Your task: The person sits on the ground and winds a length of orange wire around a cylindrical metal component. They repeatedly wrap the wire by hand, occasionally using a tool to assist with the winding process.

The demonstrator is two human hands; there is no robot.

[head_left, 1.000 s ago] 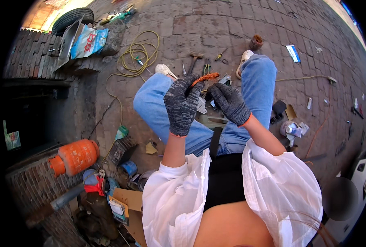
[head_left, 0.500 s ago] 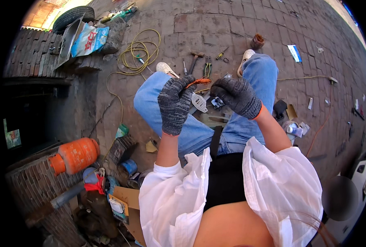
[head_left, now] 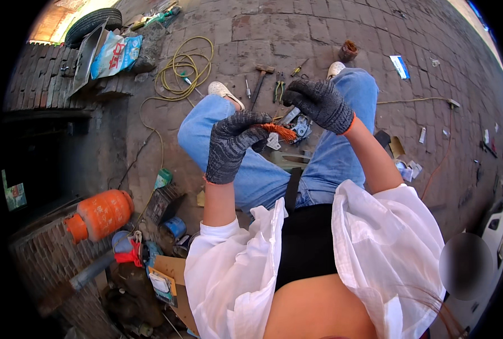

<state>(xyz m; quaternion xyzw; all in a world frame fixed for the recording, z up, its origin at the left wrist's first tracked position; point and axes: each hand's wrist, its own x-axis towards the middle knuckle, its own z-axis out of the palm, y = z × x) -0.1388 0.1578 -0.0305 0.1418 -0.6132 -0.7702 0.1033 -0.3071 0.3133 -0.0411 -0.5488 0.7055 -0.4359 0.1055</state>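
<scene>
Head view: an orange gas cylinder [head_left: 101, 216] sits at the near left. Farther in, your left hand [head_left: 233, 146] is clamped, thumb against fingers, on a bundle of orange strands [head_left: 283, 132], its loose end pointing right. Just beyond the bundle is a metal part [head_left: 301, 127]. Your right hand [head_left: 324, 106], apart from the left, hovers farther out, fingertips drawn together; whether they hold anything, you cannot tell. Past both, pliers [head_left: 279, 83] and a hammer [head_left: 260, 82] lie on the brick ground [head_left: 302, 34].
</scene>
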